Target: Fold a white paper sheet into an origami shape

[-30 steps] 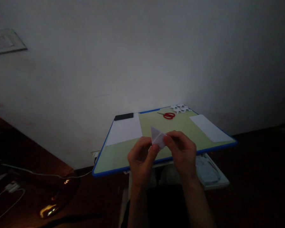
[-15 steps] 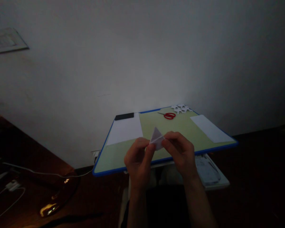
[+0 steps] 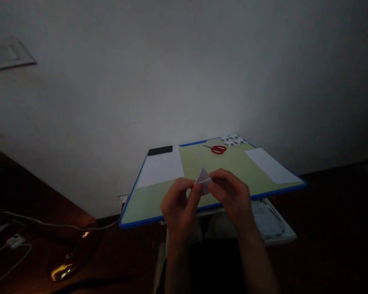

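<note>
A small piece of folded white paper (image 3: 203,178), pointed at the top and creased across its middle, is held up over the near part of the green tabletop (image 3: 213,167). My left hand (image 3: 180,208) pinches its left side between thumb and fingers. On the right side, my right hand (image 3: 233,196) grips it the same way. The fingertips hide the paper's side corners. Beyond the hands lies a pair of red-handled scissors (image 3: 218,150), its blades pointing left.
White paper sheets lie at the table's left (image 3: 161,167) and right (image 3: 271,166). A black flat object (image 3: 160,150) rests at the back left. Several folded paper pieces (image 3: 233,140) are grouped at the back right, by the wall. Under the tabletop a drawer (image 3: 271,222) sticks out.
My fingers have closed in slightly on the folded paper, and its tip has shifted a little down and to the right. Everything on the table stays in place.
</note>
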`<control>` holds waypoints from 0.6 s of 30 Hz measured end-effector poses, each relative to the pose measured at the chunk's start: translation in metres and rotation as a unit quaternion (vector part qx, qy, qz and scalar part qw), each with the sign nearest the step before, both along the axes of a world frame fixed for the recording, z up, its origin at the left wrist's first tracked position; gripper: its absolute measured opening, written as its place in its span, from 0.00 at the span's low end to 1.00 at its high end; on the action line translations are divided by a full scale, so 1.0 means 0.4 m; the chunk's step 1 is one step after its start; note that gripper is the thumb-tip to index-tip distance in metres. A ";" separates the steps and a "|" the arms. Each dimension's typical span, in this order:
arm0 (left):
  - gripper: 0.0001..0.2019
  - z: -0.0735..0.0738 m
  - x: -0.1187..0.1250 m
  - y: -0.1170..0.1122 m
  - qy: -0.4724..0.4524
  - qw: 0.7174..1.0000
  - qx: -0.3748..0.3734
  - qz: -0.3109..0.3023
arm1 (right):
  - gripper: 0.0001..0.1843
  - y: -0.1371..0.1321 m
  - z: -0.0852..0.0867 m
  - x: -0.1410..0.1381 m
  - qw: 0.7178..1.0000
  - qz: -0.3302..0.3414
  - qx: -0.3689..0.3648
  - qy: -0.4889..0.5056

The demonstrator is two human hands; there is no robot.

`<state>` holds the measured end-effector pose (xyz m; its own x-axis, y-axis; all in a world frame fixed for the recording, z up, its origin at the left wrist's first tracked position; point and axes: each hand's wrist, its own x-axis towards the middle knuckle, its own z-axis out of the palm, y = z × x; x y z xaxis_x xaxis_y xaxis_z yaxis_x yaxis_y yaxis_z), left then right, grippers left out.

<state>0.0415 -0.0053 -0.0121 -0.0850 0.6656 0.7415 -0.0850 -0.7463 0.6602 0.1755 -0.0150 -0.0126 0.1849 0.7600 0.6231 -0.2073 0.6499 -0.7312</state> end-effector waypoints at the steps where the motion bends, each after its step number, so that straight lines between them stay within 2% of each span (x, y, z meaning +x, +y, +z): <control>1: 0.04 0.001 -0.001 -0.001 0.011 1.000 0.001 -0.002 | 0.02 -0.001 0.003 -0.002 1.000 -0.001 0.000 0.004; 5: 0.03 0.000 -0.006 -0.002 0.032 0.999 0.002 -0.013 | 0.06 0.000 0.006 -0.006 0.999 -0.040 0.013 -0.015; 12: 0.04 -0.009 0.002 0.000 0.015 1.000 -0.020 -0.009 | 0.06 0.004 -0.005 -0.011 0.996 -0.080 0.036 -0.032; 15: 0.04 -0.010 0.008 0.003 0.001 1.000 -0.029 -0.002 | 0.05 0.007 -0.005 -0.005 0.998 -0.056 0.016 -0.026; 18: 0.05 -0.009 0.011 0.010 -0.033 0.999 -0.032 0.017 | 0.02 0.012 -0.005 0.003 0.999 0.006 -0.016 -0.039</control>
<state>0.0461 -0.0013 -0.0156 -0.1552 0.7075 0.6895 -0.1056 -0.7058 0.7004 0.1765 -0.0100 -0.0146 0.1280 0.7818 0.6102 -0.1565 0.6235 -0.7660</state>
